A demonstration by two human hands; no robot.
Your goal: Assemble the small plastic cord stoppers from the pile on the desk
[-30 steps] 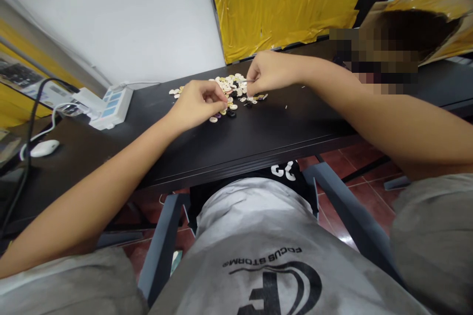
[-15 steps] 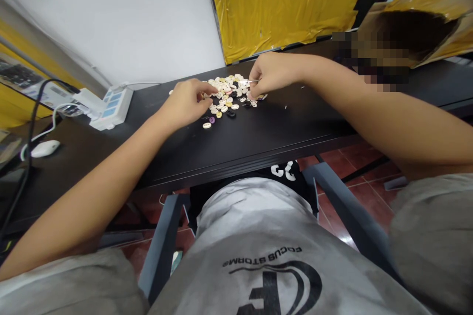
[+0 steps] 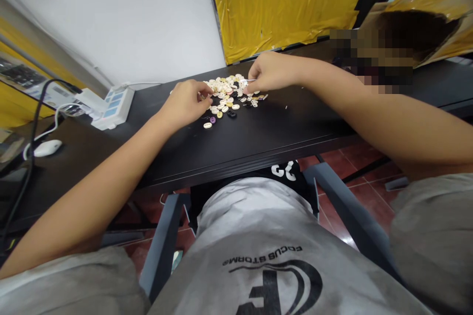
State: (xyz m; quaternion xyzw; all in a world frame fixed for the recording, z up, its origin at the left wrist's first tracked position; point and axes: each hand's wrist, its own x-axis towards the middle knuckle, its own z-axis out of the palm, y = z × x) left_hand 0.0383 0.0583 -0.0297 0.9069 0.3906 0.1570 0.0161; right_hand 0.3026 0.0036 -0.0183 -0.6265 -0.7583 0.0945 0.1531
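A pile of small oval button-like pieces (image 3: 225, 89), mostly white with some yellow and black ones, lies spread on the black table (image 3: 236, 138). My left hand (image 3: 188, 102) rests at the pile's left edge, its curled fingers and thumb apart, with nothing visible between them. From the opposite side my right hand (image 3: 268, 73) reaches over the pile, thumb and fingers closed on a thin silver tool (image 3: 252, 80). Its tip points left among the pieces; most of it is hidden in the hand. In front sit a purple piece (image 3: 213, 120) and a white one (image 3: 207, 125).
A white power strip (image 3: 114, 108) with plugs and cables stands left on the table, near a white mouse (image 3: 48, 148). A white wall and yellow sheeting (image 3: 288, 5) rise behind. Another person's blurred head is at the right, by an open cardboard box (image 3: 421, 34).
My right hand has shifted slightly left, further over the pile, with the silver tool. My left hand stays almost in place.
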